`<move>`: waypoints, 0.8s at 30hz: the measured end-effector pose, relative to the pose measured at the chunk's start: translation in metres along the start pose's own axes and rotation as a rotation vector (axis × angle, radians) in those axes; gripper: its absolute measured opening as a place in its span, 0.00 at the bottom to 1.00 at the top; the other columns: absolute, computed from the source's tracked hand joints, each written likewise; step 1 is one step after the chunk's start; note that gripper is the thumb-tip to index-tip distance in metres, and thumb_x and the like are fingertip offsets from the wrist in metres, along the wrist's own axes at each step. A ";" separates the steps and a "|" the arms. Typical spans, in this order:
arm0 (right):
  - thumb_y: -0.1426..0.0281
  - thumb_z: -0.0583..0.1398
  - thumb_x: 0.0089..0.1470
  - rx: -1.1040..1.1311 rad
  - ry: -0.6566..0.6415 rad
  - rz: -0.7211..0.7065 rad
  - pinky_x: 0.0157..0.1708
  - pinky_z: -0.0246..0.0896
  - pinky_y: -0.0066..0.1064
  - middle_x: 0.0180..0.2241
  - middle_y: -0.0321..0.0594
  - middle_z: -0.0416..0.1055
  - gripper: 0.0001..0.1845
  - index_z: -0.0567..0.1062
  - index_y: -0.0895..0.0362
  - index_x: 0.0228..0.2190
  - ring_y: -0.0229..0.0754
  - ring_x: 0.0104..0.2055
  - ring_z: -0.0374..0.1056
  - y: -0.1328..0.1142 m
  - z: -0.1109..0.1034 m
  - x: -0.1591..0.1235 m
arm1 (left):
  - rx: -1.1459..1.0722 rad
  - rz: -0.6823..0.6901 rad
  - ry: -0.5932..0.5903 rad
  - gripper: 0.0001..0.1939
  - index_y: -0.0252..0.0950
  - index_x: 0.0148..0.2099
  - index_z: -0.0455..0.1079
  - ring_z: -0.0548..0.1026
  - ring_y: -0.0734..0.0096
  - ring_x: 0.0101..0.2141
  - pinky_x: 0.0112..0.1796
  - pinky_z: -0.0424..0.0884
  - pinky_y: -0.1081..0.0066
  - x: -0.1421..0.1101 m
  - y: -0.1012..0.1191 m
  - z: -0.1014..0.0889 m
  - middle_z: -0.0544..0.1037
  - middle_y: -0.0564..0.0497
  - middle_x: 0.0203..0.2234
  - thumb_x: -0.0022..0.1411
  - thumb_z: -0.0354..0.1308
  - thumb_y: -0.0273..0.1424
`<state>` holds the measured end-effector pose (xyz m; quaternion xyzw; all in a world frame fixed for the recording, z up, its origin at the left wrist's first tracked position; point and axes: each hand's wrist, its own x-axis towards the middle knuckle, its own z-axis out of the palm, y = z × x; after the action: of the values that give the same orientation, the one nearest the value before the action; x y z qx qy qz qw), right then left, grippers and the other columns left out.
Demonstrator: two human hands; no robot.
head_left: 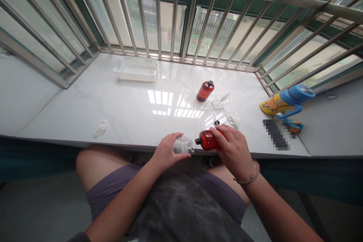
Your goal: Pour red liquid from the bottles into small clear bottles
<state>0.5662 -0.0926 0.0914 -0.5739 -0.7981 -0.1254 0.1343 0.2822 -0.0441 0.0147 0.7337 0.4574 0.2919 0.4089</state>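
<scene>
At the near edge of the white counter, my left hand (167, 149) is closed round a small clear bottle (183, 145), its threaded neck tilted to the right. My right hand (231, 145) grips a red bottle (209, 140) lying almost on its side. The red bottle's uncapped black neck points left at the clear bottle's mouth, with a narrow gap between them. Whether any liquid passes across is too small to tell. Just beyond my right hand a small black cap (217, 123) rests on the counter.
A second red bottle (205, 91), capped, stands farther back beside a small clear container (221, 101). Crumpled clear plastic (233, 121) lies nearby; a white crumpled tissue (100, 128) is at left. A white basket (136, 71) and a blue-and-yellow flask (279, 102) stand behind. Metal bars (176, 22) border the counter.
</scene>
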 end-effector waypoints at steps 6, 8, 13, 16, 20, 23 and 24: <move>0.76 0.62 0.63 -0.007 -0.011 0.000 0.62 0.60 0.50 0.61 0.50 0.74 0.29 0.71 0.53 0.64 0.59 0.65 0.66 0.000 -0.001 0.000 | -0.004 -0.016 -0.009 0.41 0.43 0.63 0.70 0.78 0.47 0.58 0.62 0.72 0.47 0.001 -0.001 0.000 0.80 0.44 0.56 0.52 0.81 0.45; 0.76 0.62 0.63 -0.007 -0.008 0.004 0.63 0.60 0.51 0.61 0.50 0.74 0.29 0.71 0.53 0.64 0.59 0.65 0.66 0.000 -0.001 0.000 | -0.004 -0.021 -0.010 0.41 0.44 0.63 0.70 0.78 0.47 0.58 0.62 0.72 0.47 0.001 -0.001 0.000 0.80 0.44 0.56 0.52 0.81 0.45; 0.75 0.62 0.63 -0.013 -0.008 0.000 0.63 0.59 0.51 0.61 0.50 0.74 0.28 0.71 0.53 0.64 0.59 0.65 0.66 0.000 -0.001 0.000 | 0.005 -0.037 -0.013 0.41 0.43 0.63 0.70 0.78 0.47 0.58 0.62 0.72 0.48 0.000 -0.001 0.000 0.80 0.45 0.57 0.51 0.81 0.44; 0.75 0.62 0.63 -0.015 -0.010 -0.001 0.63 0.59 0.51 0.62 0.50 0.74 0.29 0.71 0.53 0.64 0.59 0.65 0.66 0.001 -0.002 0.000 | 0.007 -0.042 -0.013 0.41 0.43 0.63 0.70 0.78 0.47 0.59 0.62 0.72 0.48 0.000 -0.001 0.001 0.80 0.45 0.57 0.51 0.82 0.44; 0.75 0.62 0.64 -0.024 -0.006 -0.005 0.64 0.59 0.51 0.61 0.50 0.74 0.28 0.71 0.53 0.64 0.59 0.65 0.66 0.001 -0.002 0.000 | 0.009 -0.048 -0.016 0.41 0.43 0.63 0.70 0.77 0.47 0.59 0.62 0.71 0.48 0.001 -0.002 0.001 0.80 0.45 0.57 0.51 0.82 0.44; 0.75 0.62 0.65 -0.033 -0.005 -0.006 0.63 0.59 0.51 0.61 0.50 0.75 0.27 0.71 0.53 0.64 0.59 0.65 0.66 0.000 -0.003 0.001 | 0.007 -0.053 -0.018 0.41 0.43 0.63 0.70 0.77 0.47 0.59 0.62 0.71 0.48 0.001 -0.003 0.002 0.80 0.44 0.57 0.51 0.82 0.44; 0.75 0.62 0.65 -0.033 -0.006 -0.005 0.63 0.59 0.51 0.61 0.50 0.74 0.27 0.71 0.53 0.64 0.59 0.65 0.66 0.000 -0.004 0.001 | 0.004 -0.055 -0.018 0.41 0.43 0.63 0.70 0.77 0.47 0.59 0.62 0.71 0.47 0.001 -0.003 0.002 0.80 0.44 0.57 0.51 0.82 0.44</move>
<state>0.5663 -0.0932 0.0951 -0.5742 -0.7979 -0.1372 0.1221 0.2827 -0.0434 0.0114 0.7243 0.4742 0.2730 0.4195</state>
